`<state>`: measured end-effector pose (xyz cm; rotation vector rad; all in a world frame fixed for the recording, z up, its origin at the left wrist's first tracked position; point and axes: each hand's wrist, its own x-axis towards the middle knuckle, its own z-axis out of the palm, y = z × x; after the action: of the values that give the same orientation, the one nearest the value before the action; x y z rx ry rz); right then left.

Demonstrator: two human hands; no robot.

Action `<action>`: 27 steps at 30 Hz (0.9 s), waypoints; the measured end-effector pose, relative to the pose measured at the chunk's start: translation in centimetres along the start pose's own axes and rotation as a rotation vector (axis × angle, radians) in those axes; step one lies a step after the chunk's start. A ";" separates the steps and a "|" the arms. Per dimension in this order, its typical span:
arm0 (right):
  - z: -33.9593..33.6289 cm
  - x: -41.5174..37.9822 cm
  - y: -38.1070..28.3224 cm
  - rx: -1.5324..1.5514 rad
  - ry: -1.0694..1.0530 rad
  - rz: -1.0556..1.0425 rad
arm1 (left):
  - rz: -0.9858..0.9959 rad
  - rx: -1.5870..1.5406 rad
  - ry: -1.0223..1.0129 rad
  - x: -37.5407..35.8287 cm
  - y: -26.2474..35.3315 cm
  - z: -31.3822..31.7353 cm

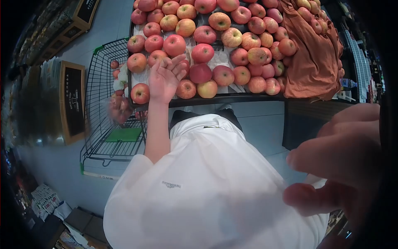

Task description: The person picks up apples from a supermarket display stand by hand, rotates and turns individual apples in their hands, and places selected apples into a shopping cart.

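Note:
My left hand (166,79) lies palm up over the front left of the apple display, fingers spread and nothing in it. Red and yellow apples surround it: one apple (157,57) sits just beyond the fingers, another apple (140,93) to the left near the front edge, and a third apple (186,89) to the right. My right hand (331,162) is raised close to the camera at the right side. Its thumb and forefinger stand apart with a gap and no object between them; its other fingers are partly hidden.
A shopping cart (105,137) stands left of the display, holding bagged apples (119,108). Paper lines the display between apples. A brown-orange cloth (313,58) drapes over its right part. A wood-framed dark sign (74,99) stands left of the cart.

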<state>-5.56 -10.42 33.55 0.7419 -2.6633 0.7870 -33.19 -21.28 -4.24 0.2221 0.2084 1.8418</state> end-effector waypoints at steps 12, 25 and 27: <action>-1.3 -0.6 -0.8 -0.008 -0.013 0.001 | -0.099 0.244 0.116 -0.6 0.2 0.7; -1.3 -1.4 -3.8 -0.074 0.096 0.099 | -0.179 0.299 0.106 0.4 -0.4 0.1; -1.0 -1.3 -4.2 -0.076 0.131 0.129 | -0.199 0.288 0.130 0.5 -1.0 0.0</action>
<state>-2.11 -12.35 35.70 0.4870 -2.6260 0.7340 -32.40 -20.52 -4.50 0.2713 0.5682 1.6248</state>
